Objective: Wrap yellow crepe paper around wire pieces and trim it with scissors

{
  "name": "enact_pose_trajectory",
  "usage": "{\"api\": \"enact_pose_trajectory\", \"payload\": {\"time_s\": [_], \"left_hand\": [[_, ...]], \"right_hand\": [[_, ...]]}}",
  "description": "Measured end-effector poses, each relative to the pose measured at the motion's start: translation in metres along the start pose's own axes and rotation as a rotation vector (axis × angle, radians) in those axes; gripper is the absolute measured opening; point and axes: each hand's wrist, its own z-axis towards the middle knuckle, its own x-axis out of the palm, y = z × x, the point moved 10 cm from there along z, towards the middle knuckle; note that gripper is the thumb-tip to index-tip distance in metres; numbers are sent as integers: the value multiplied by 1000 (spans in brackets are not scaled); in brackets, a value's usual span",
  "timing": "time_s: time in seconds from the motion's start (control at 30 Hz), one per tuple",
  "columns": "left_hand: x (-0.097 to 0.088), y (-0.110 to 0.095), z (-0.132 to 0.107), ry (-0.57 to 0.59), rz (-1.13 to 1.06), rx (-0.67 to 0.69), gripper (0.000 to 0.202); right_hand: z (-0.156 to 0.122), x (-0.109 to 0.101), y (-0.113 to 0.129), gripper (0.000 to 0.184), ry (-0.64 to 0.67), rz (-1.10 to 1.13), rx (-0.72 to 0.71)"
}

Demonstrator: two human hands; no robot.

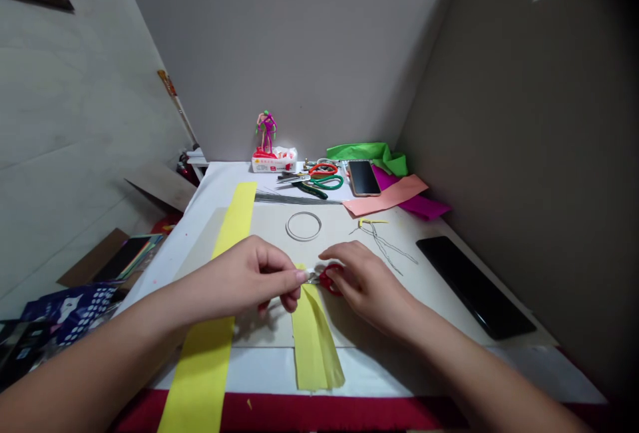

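Your left hand [254, 275] pinches the top end of a folded yellow strip [312, 340], thumb and fingertips closed tight on it. The strip lies on the grey board [269, 227], running toward you. Your right hand [367, 281] curls narrowly around small red-handled scissors [328, 280], whose blades meet the strip's top just beside your left fingertips. A longer yellow band [219, 300] lies to the left.

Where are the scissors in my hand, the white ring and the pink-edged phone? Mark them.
scissors [329, 280], head view, red handle.
white ring [287, 227], head view, left rim.
pink-edged phone [363, 177], head view, screen middle.
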Motion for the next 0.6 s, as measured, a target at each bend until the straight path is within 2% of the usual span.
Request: {"api": "enact_pose_trajectory", "payload": {"time_s": [0.1,0.17,0.23,0.4,0.53,0.6], "left_hand": [[12,6,-6,102,77,-43,38],[26,10,-12,207,160,-38,42],[38,12,-16,263,291,15,44],[42,5,-15,132,635,159,31],[49,7,-16,123,733,161,27],[52,10,-18,128,774,147,27]], "right_hand": [[2,14,-8,27,123,-141,-15],[2,18,-11,29,138,-144,-15],[2,21,-11,30,146,-148,-15],[4,21,-15,28,115,-136,12],[7,5,-18,16,45,-73,81],[7,-1,-14,15,35,76,130]]}}
